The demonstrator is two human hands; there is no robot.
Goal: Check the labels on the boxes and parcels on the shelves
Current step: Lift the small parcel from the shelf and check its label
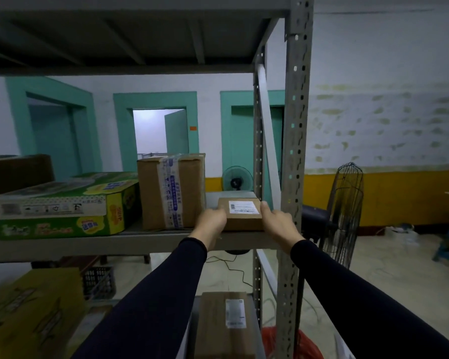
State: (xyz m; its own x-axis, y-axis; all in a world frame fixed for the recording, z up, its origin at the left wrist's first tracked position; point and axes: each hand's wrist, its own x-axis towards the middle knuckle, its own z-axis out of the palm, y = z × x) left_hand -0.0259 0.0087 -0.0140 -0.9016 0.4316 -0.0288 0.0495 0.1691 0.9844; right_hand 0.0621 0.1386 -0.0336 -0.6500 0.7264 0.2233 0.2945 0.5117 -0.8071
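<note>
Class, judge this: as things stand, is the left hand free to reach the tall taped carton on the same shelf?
Probably not at once: the left hand grips the small labelled parcel. The tall taped carton stands just left of it with nothing between, so releasing that grip would likely leave the way free.

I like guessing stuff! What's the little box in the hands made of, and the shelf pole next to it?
The small box looks like plain brown cardboard, matte, with a white paper label stuck on top. The left hand and right hand hold its sides. The shelf post looks like grey painted metal: thin and punched with rows of holes.
</note>
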